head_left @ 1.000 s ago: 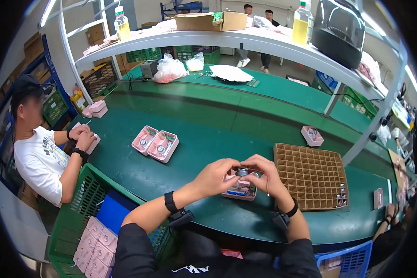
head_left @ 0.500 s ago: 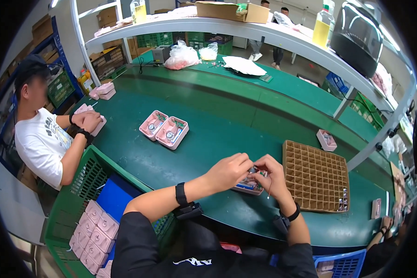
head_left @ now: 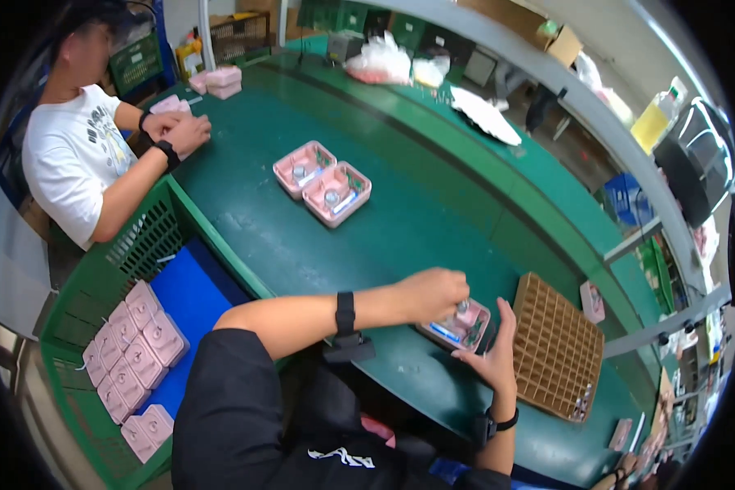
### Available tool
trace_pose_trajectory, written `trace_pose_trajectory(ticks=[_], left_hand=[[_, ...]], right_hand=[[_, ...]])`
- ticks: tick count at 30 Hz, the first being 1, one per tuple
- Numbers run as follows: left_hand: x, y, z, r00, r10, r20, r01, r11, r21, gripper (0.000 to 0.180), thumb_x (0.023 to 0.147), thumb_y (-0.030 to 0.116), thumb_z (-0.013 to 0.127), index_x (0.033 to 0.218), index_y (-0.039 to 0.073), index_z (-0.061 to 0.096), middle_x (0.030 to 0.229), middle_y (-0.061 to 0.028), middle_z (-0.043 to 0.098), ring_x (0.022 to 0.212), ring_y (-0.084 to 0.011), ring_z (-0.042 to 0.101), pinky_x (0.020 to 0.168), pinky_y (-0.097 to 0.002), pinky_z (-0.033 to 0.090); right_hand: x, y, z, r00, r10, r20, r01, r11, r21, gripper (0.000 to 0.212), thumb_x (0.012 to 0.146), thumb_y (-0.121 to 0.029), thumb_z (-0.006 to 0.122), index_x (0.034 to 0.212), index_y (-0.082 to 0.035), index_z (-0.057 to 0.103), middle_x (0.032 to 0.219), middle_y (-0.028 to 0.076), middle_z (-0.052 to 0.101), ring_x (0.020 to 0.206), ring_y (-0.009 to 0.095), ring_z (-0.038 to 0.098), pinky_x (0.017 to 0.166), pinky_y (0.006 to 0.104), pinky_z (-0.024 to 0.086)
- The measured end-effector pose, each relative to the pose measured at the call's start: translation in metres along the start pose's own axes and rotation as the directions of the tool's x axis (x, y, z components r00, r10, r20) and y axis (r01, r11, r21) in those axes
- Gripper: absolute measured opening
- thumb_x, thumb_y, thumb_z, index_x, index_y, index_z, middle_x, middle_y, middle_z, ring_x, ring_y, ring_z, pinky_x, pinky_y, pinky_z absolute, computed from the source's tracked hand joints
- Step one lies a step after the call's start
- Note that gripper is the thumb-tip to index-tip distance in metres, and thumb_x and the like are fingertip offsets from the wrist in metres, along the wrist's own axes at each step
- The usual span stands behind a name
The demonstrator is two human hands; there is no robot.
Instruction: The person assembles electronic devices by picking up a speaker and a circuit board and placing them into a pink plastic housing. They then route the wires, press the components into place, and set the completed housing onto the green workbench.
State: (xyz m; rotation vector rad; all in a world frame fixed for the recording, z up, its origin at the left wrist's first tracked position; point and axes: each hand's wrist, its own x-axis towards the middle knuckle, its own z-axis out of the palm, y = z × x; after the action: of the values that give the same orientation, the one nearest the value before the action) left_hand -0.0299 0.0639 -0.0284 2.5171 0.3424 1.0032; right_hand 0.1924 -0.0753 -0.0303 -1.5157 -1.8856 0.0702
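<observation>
A pink plastic box (head_left: 483, 324) sits on the green bench in front of me, with a blue-and-white part and small green and silvery parts inside. My left hand (head_left: 434, 296) reaches over its far left corner, fingers closed on a small round silvery part (head_left: 464, 307) just above the inside. Beside the box's right end is my right hand (head_left: 498, 351), thumb and fingers spread apart around that end. Whether it touches the wall I cannot tell. Farther left stand two similar open pink boxes (head_left: 337, 194) side by side, each holding a round silvery part.
Right of my hands lies a brown divided cardboard tray (head_left: 557, 347), another pink box (head_left: 592, 302) beyond it. A green crate (head_left: 212, 237) with closed pink boxes (head_left: 143, 343) stands at my left. A co-worker (head_left: 82, 163) handles a box at the far left.
My hands have parted: the left has lowered a round part toward the box, and the right has opened beside it. The view has turned, shifting the surroundings.
</observation>
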Motion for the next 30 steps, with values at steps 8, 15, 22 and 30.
trace_pose_trajectory(ticks=[8, 15, 22, 30], left_hand=[[-0.001, -0.029, -0.025, 0.975, -0.203, 0.091, 0.209, 0.976, -0.063, 0.019, 0.076, 0.01, 0.08, 0.089, -0.001, 0.072, 0.087, -0.0149, 0.07, 0.076, -0.0306, 0.071, 0.069, -0.041, 0.059], [0.001, -0.019, -0.017, 0.936, -0.251, 0.246, 0.268, 0.963, -0.04, 0.015, 0.077, 0.006, 0.079, 0.087, -0.002, 0.072, 0.085, -0.0147, 0.07, 0.076, -0.0298, 0.072, 0.069, -0.0402, 0.059], [-0.009, -0.025, -0.008, 0.932, -0.255, 0.258, 0.243, 0.967, 0.075, 0.012, 0.078, 0.007, 0.076, 0.087, -0.001, 0.073, 0.089, -0.0153, 0.07, 0.078, -0.0338, 0.071, 0.073, -0.0437, 0.059], [-0.011, -0.016, -0.002, 0.916, -0.275, 0.291, 0.195, 0.941, 0.275, 0.011, 0.079, 0.008, 0.073, 0.081, -0.002, 0.07, 0.089, -0.0175, 0.068, 0.084, -0.0381, 0.07, 0.079, -0.0479, 0.059]], right_hand=[[0.0, 0.007, 0.043, 0.953, 0.211, 0.218, -0.271, 0.915, 0.299, 0.135, 0.06, -0.018, 0.102, 0.166, 0.0, 0.019, 0.156, 0.019, 0.04, 0.148, 0.035, 0.043, 0.123, 0.0439, 0.037], [-0.01, -0.005, 0.034, 0.961, 0.17, 0.22, -0.233, 0.924, 0.303, 0.127, 0.059, -0.021, 0.103, 0.161, 0.002, 0.031, 0.148, 0.019, 0.046, 0.137, 0.037, 0.051, 0.118, 0.0449, 0.042], [-0.008, -0.004, 0.035, 0.966, 0.158, 0.203, -0.216, 0.925, 0.312, 0.125, 0.059, -0.025, 0.103, 0.16, 0.001, 0.034, 0.146, 0.021, 0.048, 0.137, 0.037, 0.052, 0.117, 0.0455, 0.044], [-0.005, -0.004, 0.037, 0.974, 0.133, 0.185, -0.184, 0.938, 0.294, 0.123, 0.059, -0.027, 0.103, 0.159, 0.0, 0.037, 0.145, 0.021, 0.05, 0.135, 0.037, 0.054, 0.115, 0.0451, 0.046]])
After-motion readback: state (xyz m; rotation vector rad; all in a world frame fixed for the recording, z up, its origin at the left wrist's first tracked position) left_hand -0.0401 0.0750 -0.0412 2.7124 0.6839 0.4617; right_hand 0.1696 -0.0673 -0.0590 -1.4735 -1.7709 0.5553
